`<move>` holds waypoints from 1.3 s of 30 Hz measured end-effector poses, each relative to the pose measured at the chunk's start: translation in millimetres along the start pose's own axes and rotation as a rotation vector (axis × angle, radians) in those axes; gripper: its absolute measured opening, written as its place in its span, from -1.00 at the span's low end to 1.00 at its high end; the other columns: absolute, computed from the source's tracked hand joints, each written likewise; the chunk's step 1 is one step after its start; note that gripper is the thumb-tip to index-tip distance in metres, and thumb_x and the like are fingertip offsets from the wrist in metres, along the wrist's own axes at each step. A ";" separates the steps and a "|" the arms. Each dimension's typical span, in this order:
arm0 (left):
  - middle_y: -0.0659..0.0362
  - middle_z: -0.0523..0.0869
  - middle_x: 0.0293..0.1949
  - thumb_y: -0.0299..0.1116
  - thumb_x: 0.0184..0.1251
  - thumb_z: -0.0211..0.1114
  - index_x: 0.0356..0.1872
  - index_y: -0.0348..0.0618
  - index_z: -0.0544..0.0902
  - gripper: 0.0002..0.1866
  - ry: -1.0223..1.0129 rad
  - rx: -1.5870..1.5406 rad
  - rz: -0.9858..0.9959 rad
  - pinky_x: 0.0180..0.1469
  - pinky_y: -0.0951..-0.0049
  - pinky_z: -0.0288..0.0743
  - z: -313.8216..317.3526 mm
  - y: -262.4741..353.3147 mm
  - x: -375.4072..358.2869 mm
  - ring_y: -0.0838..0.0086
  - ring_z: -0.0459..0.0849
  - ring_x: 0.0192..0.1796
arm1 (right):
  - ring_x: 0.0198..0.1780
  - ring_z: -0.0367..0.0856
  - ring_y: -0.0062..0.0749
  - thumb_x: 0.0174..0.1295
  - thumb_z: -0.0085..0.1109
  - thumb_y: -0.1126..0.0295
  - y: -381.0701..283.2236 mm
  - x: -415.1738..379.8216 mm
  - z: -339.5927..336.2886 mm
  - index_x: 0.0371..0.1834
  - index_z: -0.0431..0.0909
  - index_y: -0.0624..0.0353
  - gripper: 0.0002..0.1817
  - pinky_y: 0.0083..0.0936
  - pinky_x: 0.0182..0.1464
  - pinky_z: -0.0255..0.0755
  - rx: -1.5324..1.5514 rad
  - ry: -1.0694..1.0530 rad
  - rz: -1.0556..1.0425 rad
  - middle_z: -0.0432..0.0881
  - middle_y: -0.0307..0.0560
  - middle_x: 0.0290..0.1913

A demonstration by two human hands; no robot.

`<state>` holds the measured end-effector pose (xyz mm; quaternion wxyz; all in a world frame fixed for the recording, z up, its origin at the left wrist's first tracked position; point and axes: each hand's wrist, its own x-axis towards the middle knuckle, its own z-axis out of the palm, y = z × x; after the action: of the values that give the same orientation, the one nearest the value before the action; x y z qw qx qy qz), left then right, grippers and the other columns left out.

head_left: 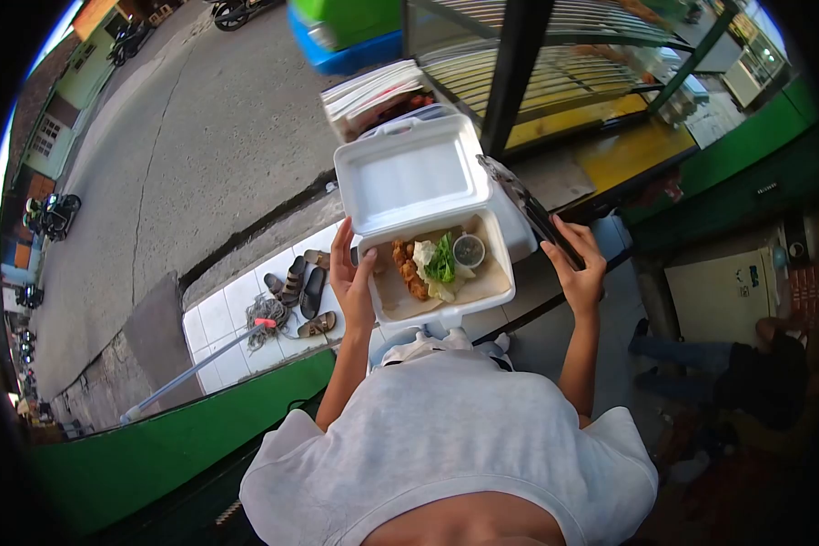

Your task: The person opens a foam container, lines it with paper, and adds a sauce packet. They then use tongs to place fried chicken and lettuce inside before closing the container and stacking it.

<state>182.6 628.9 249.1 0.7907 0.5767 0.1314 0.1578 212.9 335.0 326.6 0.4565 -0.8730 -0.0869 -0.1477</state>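
Note:
My left hand grips the left side of an open white foam takeaway box, thumb at the rim. Its lid is folded back, away from me. On brown paper inside lie crispy fried pieces, pale cabbage and a green leaf. A small clear cup with something dark in it sits in the right part of the box. My right hand is closed around metal tongs with dark handles, their tips beside the lid's right edge and pointing up and left.
Behind the box are a stack of white papers and a glass display case with slatted shelves. Sandals and a mop lie on white tiles to the left. Another person is at the lower right.

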 end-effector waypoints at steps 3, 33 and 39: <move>0.06 0.36 0.35 -0.59 0.14 0.23 0.33 -0.27 0.33 -0.36 -0.125 -0.015 -0.037 0.44 0.36 0.03 43.3 -18.0 -29.3 0.37 0.23 0.43 | -0.09 0.58 -0.49 0.10 0.35 0.52 29.0 -32.6 -48.6 0.05 0.60 0.28 -0.60 -0.66 -0.19 0.51 0.021 0.136 0.120 0.59 -0.10 -0.09; 0.09 0.42 0.29 -0.63 0.13 0.20 0.31 -0.26 0.36 -0.38 -0.436 -0.141 -0.142 0.40 0.40 0.06 507.7 -148.6 -54.2 0.37 0.26 0.39 | -0.06 0.49 -0.49 0.18 0.30 0.47 274.9 1.5 -406.9 0.20 0.46 0.38 -0.50 -0.60 0.02 0.39 -0.167 0.419 0.153 0.52 -0.08 -0.02; 0.09 0.40 0.31 -0.64 0.13 0.18 0.30 -0.25 0.37 -0.39 -0.313 -0.132 -0.102 0.42 0.38 0.03 544.3 -172.2 -20.0 0.36 0.24 0.40 | 0.04 0.50 -0.34 0.11 0.37 0.42 340.2 98.4 -416.9 0.20 0.47 0.34 -0.44 -0.50 0.14 0.33 -0.154 0.261 0.183 0.53 -0.02 0.01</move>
<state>393.3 97.9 248.8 0.8446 0.5337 0.0254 0.0340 328.6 -199.6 322.4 0.4073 -0.8830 0.0645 -0.2240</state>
